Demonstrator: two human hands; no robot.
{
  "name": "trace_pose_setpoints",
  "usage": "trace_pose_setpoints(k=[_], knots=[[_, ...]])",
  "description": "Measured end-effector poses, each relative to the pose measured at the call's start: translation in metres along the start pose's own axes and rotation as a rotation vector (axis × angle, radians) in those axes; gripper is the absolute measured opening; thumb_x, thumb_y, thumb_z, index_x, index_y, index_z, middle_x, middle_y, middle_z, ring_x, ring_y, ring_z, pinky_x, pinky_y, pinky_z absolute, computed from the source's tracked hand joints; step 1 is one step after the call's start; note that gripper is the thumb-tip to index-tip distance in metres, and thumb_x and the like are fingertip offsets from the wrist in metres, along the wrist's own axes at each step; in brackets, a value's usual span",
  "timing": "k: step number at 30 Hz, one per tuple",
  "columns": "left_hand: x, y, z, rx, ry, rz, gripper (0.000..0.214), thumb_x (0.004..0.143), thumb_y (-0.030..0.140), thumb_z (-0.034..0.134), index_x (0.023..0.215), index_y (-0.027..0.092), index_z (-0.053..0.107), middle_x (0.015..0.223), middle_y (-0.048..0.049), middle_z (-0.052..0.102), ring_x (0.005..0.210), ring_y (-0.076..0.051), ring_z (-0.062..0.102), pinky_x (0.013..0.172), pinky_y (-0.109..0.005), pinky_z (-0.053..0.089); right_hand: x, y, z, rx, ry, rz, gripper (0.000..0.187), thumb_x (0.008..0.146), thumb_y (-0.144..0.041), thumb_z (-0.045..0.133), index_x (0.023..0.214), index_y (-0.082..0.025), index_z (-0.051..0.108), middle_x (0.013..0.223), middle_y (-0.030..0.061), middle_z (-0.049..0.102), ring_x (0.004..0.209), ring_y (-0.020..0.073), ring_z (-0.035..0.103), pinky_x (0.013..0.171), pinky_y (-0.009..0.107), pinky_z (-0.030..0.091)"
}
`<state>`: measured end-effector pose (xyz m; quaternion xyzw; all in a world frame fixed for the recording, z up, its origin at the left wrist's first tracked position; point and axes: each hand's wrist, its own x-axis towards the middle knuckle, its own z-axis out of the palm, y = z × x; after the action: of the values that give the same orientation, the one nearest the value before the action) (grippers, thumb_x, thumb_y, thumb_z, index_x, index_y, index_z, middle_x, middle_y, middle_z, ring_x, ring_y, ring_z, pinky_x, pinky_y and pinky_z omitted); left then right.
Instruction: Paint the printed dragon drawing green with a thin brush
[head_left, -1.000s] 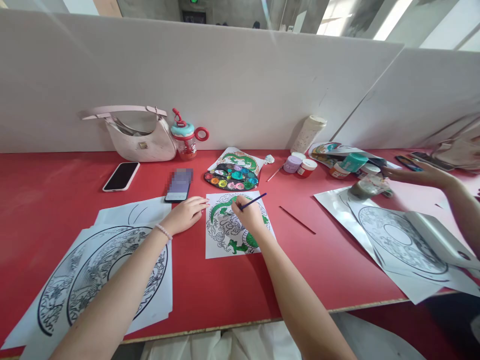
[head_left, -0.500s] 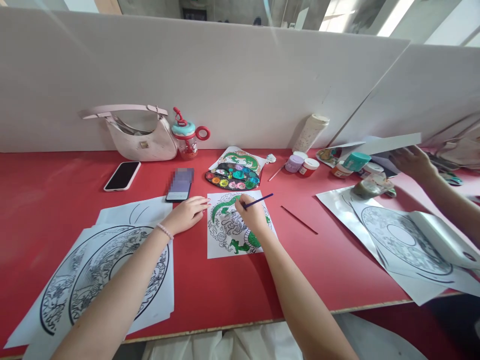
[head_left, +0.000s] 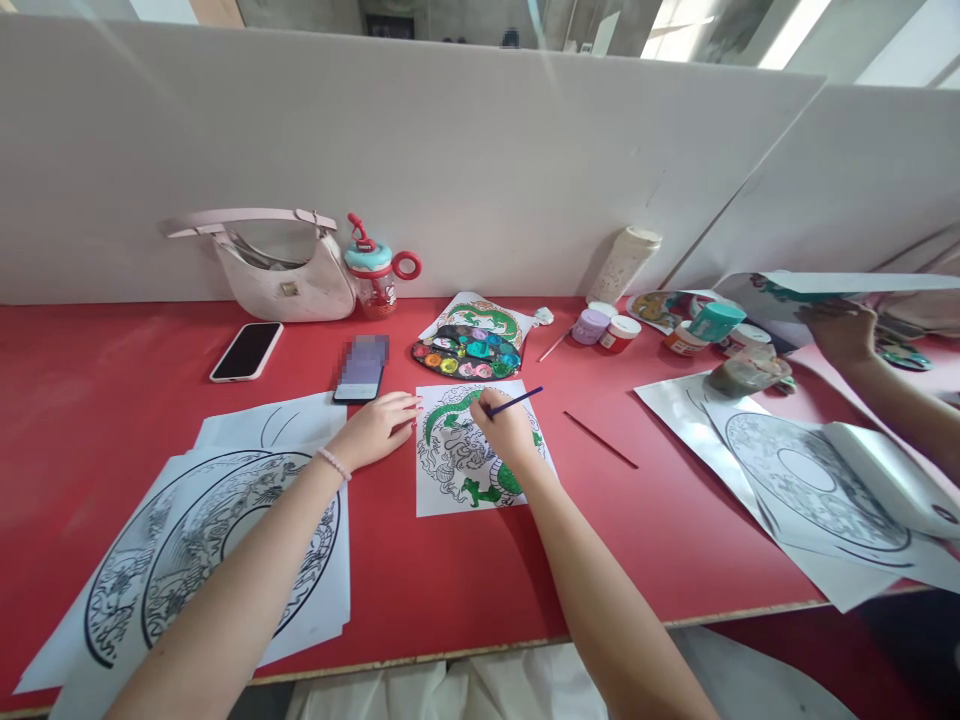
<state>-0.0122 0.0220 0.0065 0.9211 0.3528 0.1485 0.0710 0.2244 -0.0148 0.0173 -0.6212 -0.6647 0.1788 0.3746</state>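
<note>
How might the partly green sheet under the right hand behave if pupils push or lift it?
The partly green sheet looks thin, so it would probably bend if lifted by a corner. Lying flat on the smooth-looking red tabletop, it may slide easily.

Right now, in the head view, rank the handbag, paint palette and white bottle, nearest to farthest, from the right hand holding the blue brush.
1. Paint palette, just beyond the right hand.
2. White bottle, back right.
3. Handbag, back left.
</note>
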Motion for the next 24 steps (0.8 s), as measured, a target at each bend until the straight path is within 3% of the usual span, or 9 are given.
trace_pose_setpoints(k=[11,24], knots=[[0.0006,0.0011,0.0065,0.046,0.046,-0.031,0.038,0.091,0.039,0.044,0.114,0.017,0.065,0.127,-0.0087,0.060,0.122,-0.024,0.051,0.104,-0.043,0.044,-0.0006,-0.0003,0.0002,-0.022,0.007,0.006,0.029,0.083,-0.033,0.042,0.061,-0.019,0.029,0.052,-0.0033,0.033,0.049,0.0092,0.027,0.050,0.024,0.019],[0.0015,0.0050,0.0058,0.005,0.082,-0.043,0.034,0.087,0.035,0.050,0.111,0.018,0.066,0.123,-0.0082,0.062,0.120,-0.024,0.053,0.102,-0.041,0.046,-0.0017,-0.0023,-0.0009,-0.020,0.015,-0.015,0.030,0.083,-0.033,0.043,0.060,-0.019,0.028,0.052,-0.0034,0.033,0.049,0.0088,0.027,0.050,0.024,0.019]])
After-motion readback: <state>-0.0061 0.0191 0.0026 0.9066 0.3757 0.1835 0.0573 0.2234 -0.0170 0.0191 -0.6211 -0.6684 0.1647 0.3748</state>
